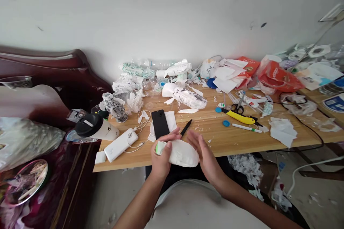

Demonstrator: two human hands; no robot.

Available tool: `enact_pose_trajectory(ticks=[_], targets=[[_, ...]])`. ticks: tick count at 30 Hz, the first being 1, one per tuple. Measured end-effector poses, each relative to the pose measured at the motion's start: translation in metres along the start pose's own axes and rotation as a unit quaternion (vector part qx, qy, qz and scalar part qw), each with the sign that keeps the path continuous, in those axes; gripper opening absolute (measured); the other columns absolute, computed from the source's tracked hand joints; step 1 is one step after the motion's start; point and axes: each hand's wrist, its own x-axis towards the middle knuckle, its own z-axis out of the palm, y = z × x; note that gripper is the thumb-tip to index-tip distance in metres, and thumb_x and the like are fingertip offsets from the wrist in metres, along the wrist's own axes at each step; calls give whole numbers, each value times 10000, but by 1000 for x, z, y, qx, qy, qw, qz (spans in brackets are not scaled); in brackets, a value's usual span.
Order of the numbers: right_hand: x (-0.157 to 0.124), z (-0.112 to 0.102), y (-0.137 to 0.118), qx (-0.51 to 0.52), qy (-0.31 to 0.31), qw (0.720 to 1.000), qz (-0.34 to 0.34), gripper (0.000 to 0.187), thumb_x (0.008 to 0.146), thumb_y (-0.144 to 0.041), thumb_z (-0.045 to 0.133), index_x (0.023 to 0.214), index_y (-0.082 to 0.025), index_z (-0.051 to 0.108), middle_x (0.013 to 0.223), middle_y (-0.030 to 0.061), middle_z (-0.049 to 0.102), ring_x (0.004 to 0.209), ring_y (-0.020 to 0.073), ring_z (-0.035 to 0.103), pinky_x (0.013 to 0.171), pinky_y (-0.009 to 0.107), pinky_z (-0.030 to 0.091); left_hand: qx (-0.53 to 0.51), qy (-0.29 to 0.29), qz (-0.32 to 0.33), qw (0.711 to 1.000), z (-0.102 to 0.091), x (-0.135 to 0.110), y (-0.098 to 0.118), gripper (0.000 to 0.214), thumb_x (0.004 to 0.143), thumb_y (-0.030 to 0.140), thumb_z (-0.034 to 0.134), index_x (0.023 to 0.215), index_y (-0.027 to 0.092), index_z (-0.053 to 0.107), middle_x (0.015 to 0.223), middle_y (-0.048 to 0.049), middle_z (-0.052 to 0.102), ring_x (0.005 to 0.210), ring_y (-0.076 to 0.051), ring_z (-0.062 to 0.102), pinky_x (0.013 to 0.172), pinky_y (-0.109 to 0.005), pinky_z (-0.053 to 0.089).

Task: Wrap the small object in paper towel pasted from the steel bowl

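Observation:
My left hand [161,154] is closed round the neck end of a white plastic bottle [180,153] with a green cap [158,147], held over the near edge of the wooden table [215,139]. My right hand [202,150] rests flat against the bottle's other end with its fingers stretched out. Just beyond the hands lie a black phone [160,123] on white paper and a black pen [186,127].
A white power bank [120,144] with an earphone cable, a cup with a black lid [92,127], a yellow utility knife [239,117], scissors [238,107], a white marker [245,128], blue caps, crumpled plastic bottles and wrappers, orange bags [279,75], a black cable and paper scraps litter the table. A dark wooden bed frame [53,78] stands to the left.

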Motion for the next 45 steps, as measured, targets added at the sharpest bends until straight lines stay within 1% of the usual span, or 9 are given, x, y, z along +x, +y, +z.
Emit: enact_pose_trajectory(ticks=[2,6,12,17,21,25,28,38,45], targets=[[-5,-5,-12,-130,-21,978,-163,606,1029,-582,411,1554,-280,376,1659,72,332,1519,250,344,1252,484,292,31,10,-27,999,-8,3,2,231,952,353,650,1062,182,760,1119,-137,793,1260,-329,656,1083,-519,498],[-14,-3,-41,-344,-160,842,-383,513,1049,-297,466,1553,-276,370,1636,80,370,1533,225,314,1259,439,292,156,-27,35,987,-16,6,13,102,933,203,647,926,196,749,1023,-95,814,1240,-295,674,1090,-495,502],[-18,15,-53,-431,-217,710,-513,603,1018,-403,547,1522,-146,339,1467,218,502,1409,315,464,1110,498,471,323,-159,154,920,-4,-3,38,146,857,148,644,982,204,696,1076,-99,779,1116,-282,710,992,-449,557],[-19,16,-59,-548,-202,645,-493,647,965,-549,586,1421,-114,439,1075,165,695,934,294,658,773,453,579,368,-220,59,901,-1,-13,38,169,861,149,614,1003,183,700,1025,-104,765,986,-269,720,855,-394,586],[-12,9,-63,-557,-265,652,-441,659,973,-549,562,1448,-113,426,1145,164,709,1001,291,681,814,439,591,377,-276,-25,884,0,-13,32,462,830,115,588,1291,137,615,1248,-174,707,1163,-324,678,954,-465,572],[-4,0,-62,-553,-334,670,-366,539,1019,-459,540,1453,-145,484,1253,166,693,1109,279,680,891,431,584,324,-313,-141,882,1,-7,37,998,788,206,756,1619,185,204,1536,-202,510,1400,-351,520,1142,-538,448],[6,-10,-63,-551,-335,688,-333,480,1055,-377,478,1492,-179,481,1315,157,674,1150,259,673,937,420,565,256,-318,-208,889,-9,0,41,1200,631,361,939,1614,227,264,1602,-199,429,1476,-398,411,1206,-601,337],[25,-32,-53,-411,-111,857,-289,408,1082,-432,349,1009,-200,677,889,61,718,795,184,666,727,293,502,265,-176,-154,936,-48,-9,25,753,806,471,800,1465,244,515,1491,-167,566,1359,-368,541,1140,-537,426],[23,-30,-46,-465,-84,792,-388,743,1007,-688,321,1428,-105,508,1299,213,628,1181,316,605,967,454,501,359,-163,-56,917,-36,-11,23,714,772,399,824,1396,230,520,1324,-154,632,1196,-323,626,1045,-494,496]])
